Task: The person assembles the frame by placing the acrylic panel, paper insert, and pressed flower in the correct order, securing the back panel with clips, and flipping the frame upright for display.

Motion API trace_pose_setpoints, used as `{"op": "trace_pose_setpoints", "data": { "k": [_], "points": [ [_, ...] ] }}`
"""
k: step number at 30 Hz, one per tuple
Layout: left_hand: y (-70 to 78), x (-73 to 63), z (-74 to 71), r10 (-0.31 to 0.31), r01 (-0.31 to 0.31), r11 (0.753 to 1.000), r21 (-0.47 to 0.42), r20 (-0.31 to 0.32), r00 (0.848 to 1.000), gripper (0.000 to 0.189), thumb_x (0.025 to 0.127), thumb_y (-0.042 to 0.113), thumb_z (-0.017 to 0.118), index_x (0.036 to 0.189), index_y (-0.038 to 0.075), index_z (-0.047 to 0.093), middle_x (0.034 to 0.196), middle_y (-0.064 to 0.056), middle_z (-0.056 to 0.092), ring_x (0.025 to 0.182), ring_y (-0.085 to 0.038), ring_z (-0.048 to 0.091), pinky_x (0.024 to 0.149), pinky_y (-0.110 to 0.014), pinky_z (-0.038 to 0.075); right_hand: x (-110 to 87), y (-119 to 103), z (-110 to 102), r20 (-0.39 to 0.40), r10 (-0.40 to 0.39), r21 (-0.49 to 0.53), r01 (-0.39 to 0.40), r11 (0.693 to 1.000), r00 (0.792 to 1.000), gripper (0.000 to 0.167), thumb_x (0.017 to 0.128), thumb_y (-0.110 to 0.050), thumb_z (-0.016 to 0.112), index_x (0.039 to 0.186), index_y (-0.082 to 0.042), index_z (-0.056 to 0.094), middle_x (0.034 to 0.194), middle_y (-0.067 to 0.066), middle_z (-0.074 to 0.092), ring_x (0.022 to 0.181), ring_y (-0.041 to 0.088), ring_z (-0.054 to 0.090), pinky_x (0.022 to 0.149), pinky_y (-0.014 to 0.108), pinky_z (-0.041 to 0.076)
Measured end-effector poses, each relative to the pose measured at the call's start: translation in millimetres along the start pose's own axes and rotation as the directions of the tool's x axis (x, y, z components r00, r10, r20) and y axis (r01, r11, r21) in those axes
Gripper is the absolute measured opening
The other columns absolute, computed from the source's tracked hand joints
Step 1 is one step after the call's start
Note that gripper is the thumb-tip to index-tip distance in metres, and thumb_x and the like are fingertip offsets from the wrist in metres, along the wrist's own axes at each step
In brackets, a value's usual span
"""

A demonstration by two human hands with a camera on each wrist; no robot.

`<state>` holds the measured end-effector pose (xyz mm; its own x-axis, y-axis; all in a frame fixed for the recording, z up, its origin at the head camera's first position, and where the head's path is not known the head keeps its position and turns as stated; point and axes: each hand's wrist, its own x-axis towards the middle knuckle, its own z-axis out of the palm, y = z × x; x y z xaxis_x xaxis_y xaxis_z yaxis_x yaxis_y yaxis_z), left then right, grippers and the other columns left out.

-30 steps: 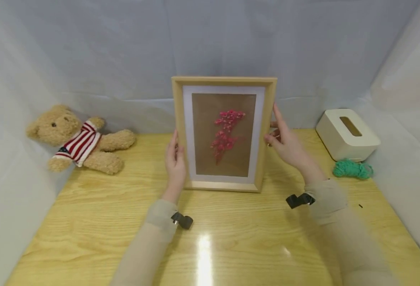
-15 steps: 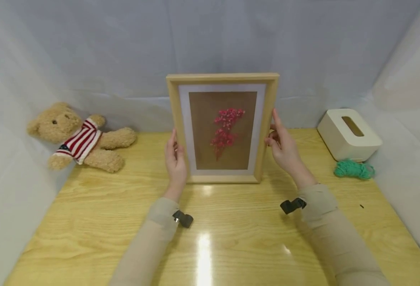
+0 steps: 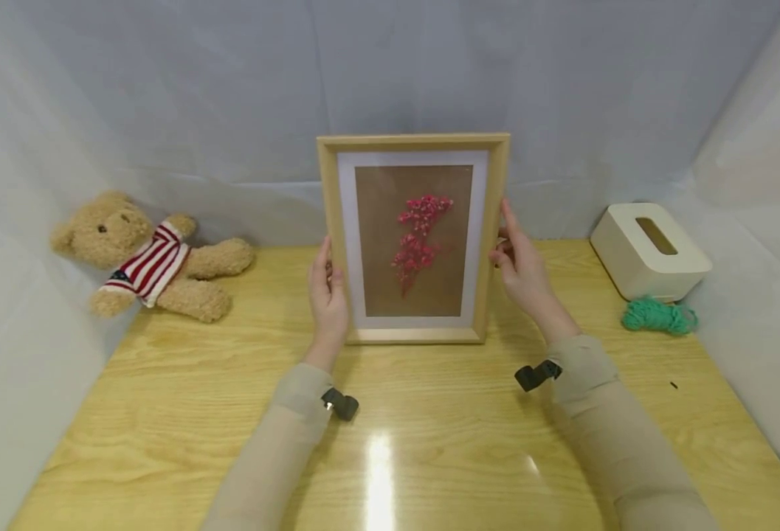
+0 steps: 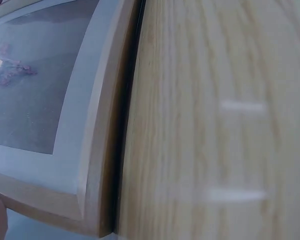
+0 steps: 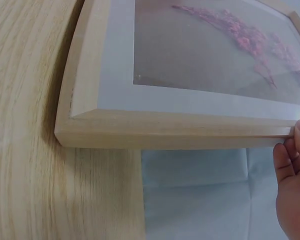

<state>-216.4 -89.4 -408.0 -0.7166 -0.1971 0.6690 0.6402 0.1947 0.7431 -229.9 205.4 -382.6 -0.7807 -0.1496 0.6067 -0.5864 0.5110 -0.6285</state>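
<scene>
A light wooden picture frame (image 3: pixel 416 335) with a white mat and pink dried flowers (image 3: pixel 419 236) on brown backing stands nearly upright, facing me. Its lower edge meets the wooden table or sits very close to it; a dark line runs along that edge in the left wrist view. My left hand (image 3: pixel 328 310) holds the frame's left side at mid-height, thumb toward the front. On the opposite side my right hand (image 3: pixel 525 273) grips the edge, index finger stretched up along it and the other fingers bent. The fingertips behind the frame are hidden.
On the left, a teddy bear (image 3: pixel 157 258) in a striped shirt lies on the table (image 3: pixel 429 442). A white tissue box (image 3: pixel 649 251) and a green yarn bundle (image 3: pixel 658 316) are at the right. A grey-white cloth (image 3: pixel 230 88) hangs behind.
The frame's bottom edge has shifted slightly back and the frame has become more upright, turning a little. My right forearm has moved left; both hands keep their hold.
</scene>
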Motion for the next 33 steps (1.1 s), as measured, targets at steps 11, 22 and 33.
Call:
{"op": "trace_pose_setpoints", "data": {
  "k": [11,22,33],
  "points": [
    [3.2,-0.1,-2.1,-0.053,0.053,0.999,-0.012,0.002,0.999,0.042,0.095,-0.009,0.044,0.136,-0.011,0.037,0.109,-0.030,0.044,0.094,-0.022,0.042,0.081,-0.026,0.040,0.7,-3,0,0.032,0.053,0.009,-0.053,0.999,0.998,0.075,0.092,0.011,0.051,0.154,-0.009,0.013,0.116,0.028,0.053,0.083,0.027,0.054,0.071,0.023,0.044],
    [6.5,-4.6,-7.3,-0.096,0.096,0.995,-0.030,0.002,0.995,0.040,0.096,-0.006,0.044,0.136,-0.010,0.040,0.104,-0.027,0.046,0.093,-0.013,0.044,0.081,-0.023,0.041,-6.3,2,-6,0.103,0.004,0.038,-0.008,0.999,0.995,0.077,0.088,0.015,0.055,0.152,-0.001,0.014,0.126,0.031,0.050,0.079,0.026,0.053,0.070,0.029,0.047],
    [7.6,-9.0,-14.1,-0.060,0.060,0.998,-0.028,-0.001,0.998,0.038,0.097,-0.004,0.042,0.134,-0.010,0.042,0.096,-0.012,0.049,0.086,-0.005,0.043,0.073,-0.020,0.039,-13.1,2,-11,0.075,-0.068,0.062,0.063,0.996,0.995,0.075,0.085,0.013,0.063,0.148,0.005,0.024,0.118,0.032,0.057,0.075,0.024,0.055,0.067,0.016,0.044]
  ]
}}
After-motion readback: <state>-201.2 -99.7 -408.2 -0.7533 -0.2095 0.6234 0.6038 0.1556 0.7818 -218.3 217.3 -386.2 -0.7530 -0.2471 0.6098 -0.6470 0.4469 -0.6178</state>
